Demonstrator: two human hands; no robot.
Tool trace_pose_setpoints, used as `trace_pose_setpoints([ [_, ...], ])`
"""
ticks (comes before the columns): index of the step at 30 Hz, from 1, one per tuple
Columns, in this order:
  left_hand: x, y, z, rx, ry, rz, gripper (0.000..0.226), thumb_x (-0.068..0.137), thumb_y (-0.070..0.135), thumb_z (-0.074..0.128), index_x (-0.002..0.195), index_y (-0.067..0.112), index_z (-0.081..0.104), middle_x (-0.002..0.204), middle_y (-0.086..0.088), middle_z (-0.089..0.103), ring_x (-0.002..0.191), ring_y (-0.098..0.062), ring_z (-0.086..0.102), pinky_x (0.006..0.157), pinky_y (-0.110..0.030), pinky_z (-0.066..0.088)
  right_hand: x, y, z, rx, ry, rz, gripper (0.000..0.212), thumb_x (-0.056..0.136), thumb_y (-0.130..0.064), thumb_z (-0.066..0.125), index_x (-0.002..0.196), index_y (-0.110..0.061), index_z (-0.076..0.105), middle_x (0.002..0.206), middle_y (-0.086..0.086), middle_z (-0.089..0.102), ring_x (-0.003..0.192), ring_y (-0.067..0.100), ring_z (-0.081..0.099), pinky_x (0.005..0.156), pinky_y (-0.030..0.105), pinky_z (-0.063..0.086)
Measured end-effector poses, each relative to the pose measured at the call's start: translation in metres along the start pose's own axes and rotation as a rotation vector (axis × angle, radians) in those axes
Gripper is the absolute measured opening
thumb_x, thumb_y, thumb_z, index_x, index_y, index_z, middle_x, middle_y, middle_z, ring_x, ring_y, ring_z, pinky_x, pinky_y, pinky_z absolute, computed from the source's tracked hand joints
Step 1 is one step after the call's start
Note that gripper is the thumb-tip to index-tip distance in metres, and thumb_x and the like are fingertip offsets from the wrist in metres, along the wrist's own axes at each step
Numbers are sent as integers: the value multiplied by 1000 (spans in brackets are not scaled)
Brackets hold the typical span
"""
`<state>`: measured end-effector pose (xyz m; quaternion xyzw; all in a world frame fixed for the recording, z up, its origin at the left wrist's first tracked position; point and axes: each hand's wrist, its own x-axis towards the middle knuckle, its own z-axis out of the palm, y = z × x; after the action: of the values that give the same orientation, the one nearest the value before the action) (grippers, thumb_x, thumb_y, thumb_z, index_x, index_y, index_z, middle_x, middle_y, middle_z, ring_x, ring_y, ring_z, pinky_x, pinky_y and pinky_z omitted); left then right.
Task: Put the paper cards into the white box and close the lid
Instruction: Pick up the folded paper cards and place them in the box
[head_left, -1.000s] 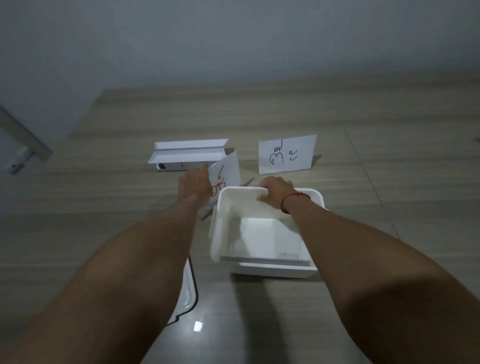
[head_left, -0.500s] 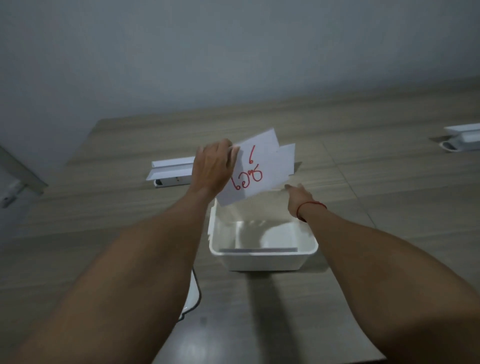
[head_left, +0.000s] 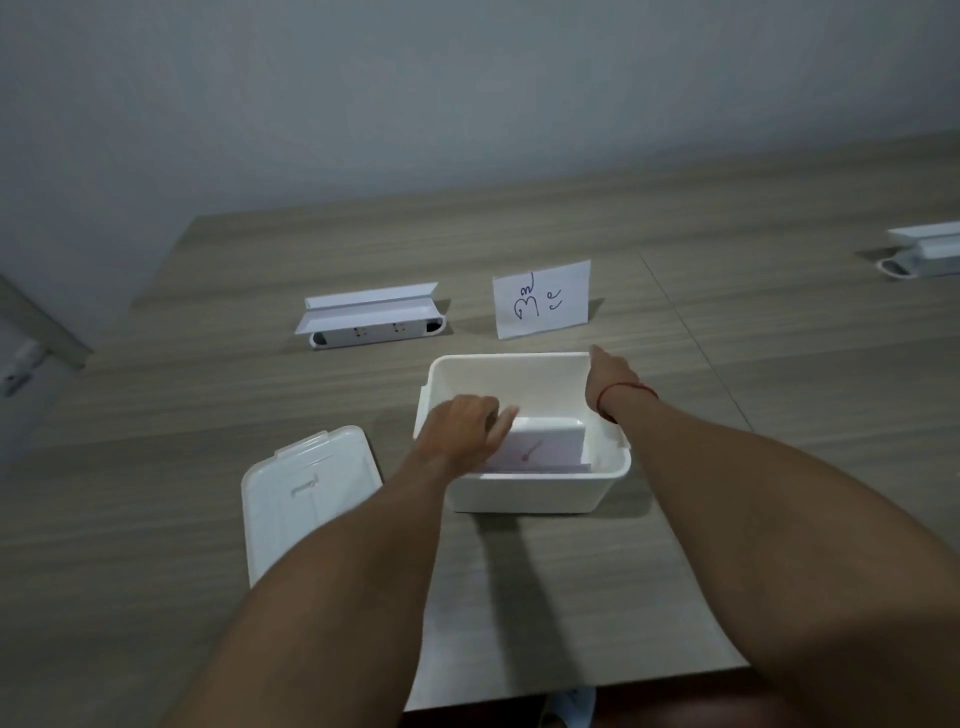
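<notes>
The white box (head_left: 524, 491) stands open in the middle of the wooden table. My left hand (head_left: 460, 428) reaches over its left rim and holds a paper card with a red mark (head_left: 545, 449), which lies low inside the box. My right hand (head_left: 610, 382) grips the box's right rim near the far corner. A second paper card with blue writing (head_left: 543, 300) stands upright on the table just beyond the box. Left of the box, the white lid (head_left: 306, 499) lies flat on the table, partly hidden by my left forearm.
A white power strip under a folded white cover (head_left: 374, 319) lies at the back left. A similar one (head_left: 924, 254) sits at the far right edge. The table's near edge (head_left: 571, 686) runs just below my forearms. A grey wall stands behind.
My left hand lifted the red-marked card from the table, carried it over the box and lowered it inside. My right hand shifted from the far rim to the right rim.
</notes>
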<state>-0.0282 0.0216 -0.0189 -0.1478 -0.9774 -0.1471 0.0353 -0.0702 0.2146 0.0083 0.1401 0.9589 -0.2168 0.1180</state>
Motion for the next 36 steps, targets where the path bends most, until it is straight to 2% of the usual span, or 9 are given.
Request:
trace_pose_setpoints([
  [3, -7, -5, 3, -37, -91, -58, 45, 98, 39, 38, 67, 10, 55, 75, -14, 63, 78, -35, 62, 63, -33, 39, -2, -4, 2, -14, 7, 12, 44, 93, 0, 37, 136, -4, 39, 139, 24, 45, 126, 40, 49, 103, 40, 41],
  [6, -3, -18, -1, 48, 130, -98, 28, 96, 28, 46, 98, 8, 66, 99, -13, 65, 95, -31, 61, 81, -39, 46, -3, -3, 4, -23, 25, 15, 44, 93, -1, 37, 137, -5, 40, 139, 24, 46, 127, 40, 49, 104, 40, 40],
  [10, 6, -35, -10, -34, 100, -473, 38, 94, 19, 48, 131, 16, 46, 131, -10, 52, 121, -30, 49, 100, -41, 40, 2, -7, 7, -21, 57, 18, 40, 93, 0, 35, 132, -4, 45, 136, 23, 48, 125, 40, 51, 102, 40, 42],
  [13, 18, -41, -7, -240, -50, -675, 37, 97, 16, 38, 135, 14, 40, 128, -16, 54, 114, -35, 56, 92, -44, 46, 13, -16, 7, -38, 61, -19, 41, 93, 2, 33, 131, -4, 46, 135, 23, 50, 124, 40, 51, 101, 40, 43],
  [16, 34, -47, -6, -348, 8, -733, 41, 97, 11, 34, 137, 13, 38, 129, -20, 52, 112, -39, 57, 93, -46, 48, 33, -25, 5, -51, 58, -57, 41, 92, 1, 32, 130, -5, 49, 135, 23, 51, 124, 40, 52, 101, 40, 43],
  [20, 66, -60, -9, -343, 59, -766, 39, 97, 11, 33, 135, 11, 40, 128, -21, 52, 114, -41, 54, 92, -45, 46, 70, -41, -1, -52, 53, -86, 44, 93, -2, 35, 134, -10, 51, 137, 20, 52, 125, 38, 53, 102, 39, 43],
  [27, 110, -78, -5, -267, 150, -834, 36, 94, 21, 37, 124, 3, 49, 119, -20, 59, 108, -37, 58, 87, -42, 46, 145, -78, -1, -117, 210, -132, 30, 95, -16, 38, 117, -11, 59, 121, 16, 64, 115, 34, 59, 104, 41, 36],
  [32, 121, -89, -4, -391, 151, -980, 46, 92, 37, 39, 123, 4, 50, 122, -19, 60, 111, -38, 58, 92, -43, 46, 184, -96, -2, -182, 199, -205, 34, 91, -11, 52, 125, -11, 53, 133, 13, 54, 126, 32, 49, 107, 45, 33],
  [36, 126, -99, -2, -456, 98, -1087, 61, 92, 53, 35, 130, 8, 49, 131, -18, 56, 118, -37, 55, 100, -44, 46, 202, -102, 6, -241, 94, -259, 53, 88, -8, 55, 139, -13, 40, 150, 8, 35, 143, 29, 27, 114, 48, 29],
])
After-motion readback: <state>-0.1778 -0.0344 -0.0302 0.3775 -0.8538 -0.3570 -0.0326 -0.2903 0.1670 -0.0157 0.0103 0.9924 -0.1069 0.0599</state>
